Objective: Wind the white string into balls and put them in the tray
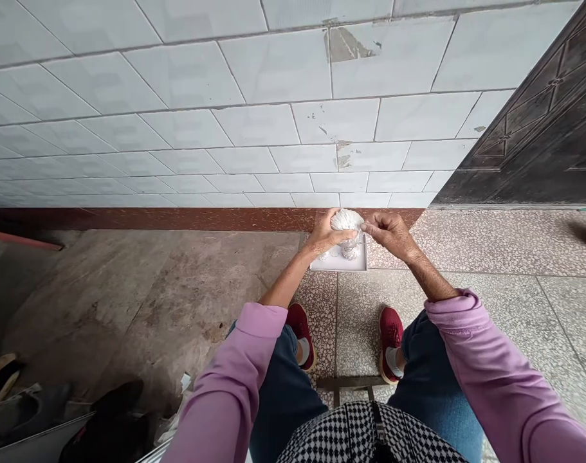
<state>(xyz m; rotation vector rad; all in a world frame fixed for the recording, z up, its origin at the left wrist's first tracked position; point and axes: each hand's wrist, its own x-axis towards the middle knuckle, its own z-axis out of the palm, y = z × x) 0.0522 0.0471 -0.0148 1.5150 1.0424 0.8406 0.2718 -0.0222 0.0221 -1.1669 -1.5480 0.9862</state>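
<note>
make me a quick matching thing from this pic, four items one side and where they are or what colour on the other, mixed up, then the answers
Column 1
1. white stranded bundle
2. shallow tray
3. shoes
4. patterned door

Column 2
A. red, worn on the feet
B. dark, at the upper right of the picture
C. in the left hand, with the right hand's fingertips at its side
D. pale, beneath the hands

Right pairs: 1-C, 2-D, 3-A, 4-B
</note>
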